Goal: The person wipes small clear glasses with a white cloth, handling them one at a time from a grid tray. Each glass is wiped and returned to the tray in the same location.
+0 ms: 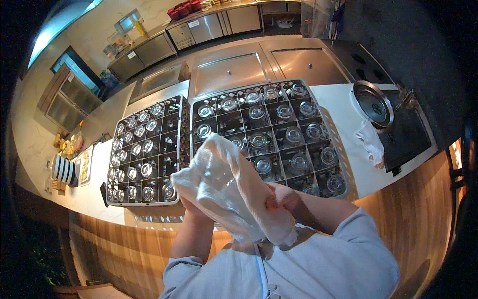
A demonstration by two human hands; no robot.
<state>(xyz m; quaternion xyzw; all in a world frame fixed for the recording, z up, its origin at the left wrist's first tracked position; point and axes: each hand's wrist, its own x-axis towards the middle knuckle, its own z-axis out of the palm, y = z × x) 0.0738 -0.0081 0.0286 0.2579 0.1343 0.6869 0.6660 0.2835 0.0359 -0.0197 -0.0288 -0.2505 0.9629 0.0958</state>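
A white cloth (227,194) hangs bunched between my two hands in front of my chest, with something clear and shiny, seemingly a drinking glass (224,179), showing in its folds. My left hand (194,209) supports the cloth from the left, its fingers hidden beneath. On the right, my right hand (282,198) grips the cloth's edge. Beyond the cloth stand two black compartment racks, the left one (140,204) and the larger right one (328,130), both holding many upside-down clear glasses (263,164). Some compartments hold no glass.
On the right, a round metal tray (373,104) rests by a black mat (407,134), beside a crumpled white cloth (369,144). Stacked plates (65,170) and a tray of yellow items (85,168) are at the left. Steel lids (229,71) lie behind the racks.
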